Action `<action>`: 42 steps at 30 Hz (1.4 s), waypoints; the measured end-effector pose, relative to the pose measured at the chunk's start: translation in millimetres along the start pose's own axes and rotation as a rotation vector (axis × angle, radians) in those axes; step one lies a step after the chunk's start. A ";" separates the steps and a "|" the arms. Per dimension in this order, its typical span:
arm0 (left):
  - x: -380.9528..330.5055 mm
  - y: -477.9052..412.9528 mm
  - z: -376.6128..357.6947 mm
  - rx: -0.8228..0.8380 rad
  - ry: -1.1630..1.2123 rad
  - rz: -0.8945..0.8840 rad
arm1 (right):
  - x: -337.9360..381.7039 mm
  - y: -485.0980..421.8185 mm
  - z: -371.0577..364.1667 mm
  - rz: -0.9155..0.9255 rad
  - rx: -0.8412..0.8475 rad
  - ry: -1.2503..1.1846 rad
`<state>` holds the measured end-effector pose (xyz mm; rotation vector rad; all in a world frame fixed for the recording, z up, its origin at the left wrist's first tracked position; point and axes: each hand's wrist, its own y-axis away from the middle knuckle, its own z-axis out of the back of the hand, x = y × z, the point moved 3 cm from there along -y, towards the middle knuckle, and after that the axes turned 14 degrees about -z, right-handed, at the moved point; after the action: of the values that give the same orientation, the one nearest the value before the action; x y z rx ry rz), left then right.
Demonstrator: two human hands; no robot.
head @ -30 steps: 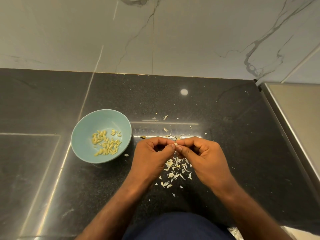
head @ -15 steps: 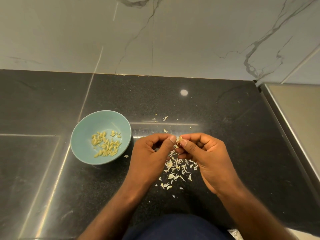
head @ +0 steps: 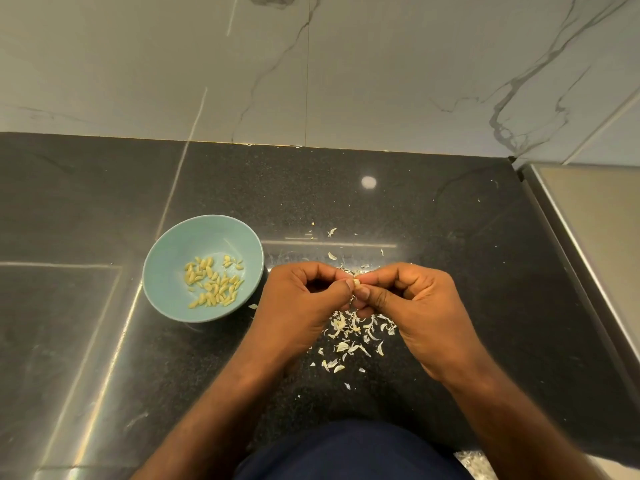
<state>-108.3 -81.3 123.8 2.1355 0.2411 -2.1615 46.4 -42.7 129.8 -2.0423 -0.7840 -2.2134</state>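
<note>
Between the thumbtips, bowl (head: 172,251) at 9 o'clock, husks (head: 349,328) at 6: one seed (head: 355,282), likely featherlight, brittle-shelled, slippery; left hand (head: 302,306) and right hand (head: 417,308) pinch its edges.

A black, speckled stone counter (head: 415,209) with a polished, reflective top is seen. A teal bowl (head: 204,237) is set on it toward 9 o'clock of the counter's middle. A heap of pale husk flakes (head: 349,327) is spread at 6 o'clock of the middle, well apart from the bowl. Loose flakes (head: 331,232) are scattered at 12 o'clock of the heap. A single flake (head: 253,306) is found just beside the bowl, at its 4 o'clock.
</note>
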 end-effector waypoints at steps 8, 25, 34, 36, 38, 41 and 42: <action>-10.5 0.7 -5.4 0.007 -0.120 -0.089 | -3.5 3.1 -4.9 -0.022 -0.029 -0.034; 2.5 0.6 -2.4 -0.066 -0.029 -0.014 | -5.1 -1.0 -8.3 -0.122 0.031 -0.199; 12.3 -0.3 -1.7 -0.221 0.219 0.090 | -7.2 -2.5 -3.5 -0.125 -0.007 -0.435; 12.3 -0.1 -1.6 -0.209 0.151 0.043 | -5.3 -1.8 -2.0 -0.117 -0.021 -0.403; 8.7 0.1 -4.6 -0.167 0.090 -0.003 | -4.8 -0.6 -2.1 -0.103 -0.057 -0.354; 2.2 2.5 -8.8 -0.109 0.033 -0.038 | -6.1 0.0 -1.9 -0.036 -0.134 -0.184; -0.7 3.1 -9.5 -0.084 0.028 -0.045 | -6.4 0.4 -1.5 -0.011 -0.153 -0.126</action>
<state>-98.4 -82.7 124.3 2.1359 0.3782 -2.1061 46.0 -45.5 123.9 -2.2712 -0.6545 -2.2333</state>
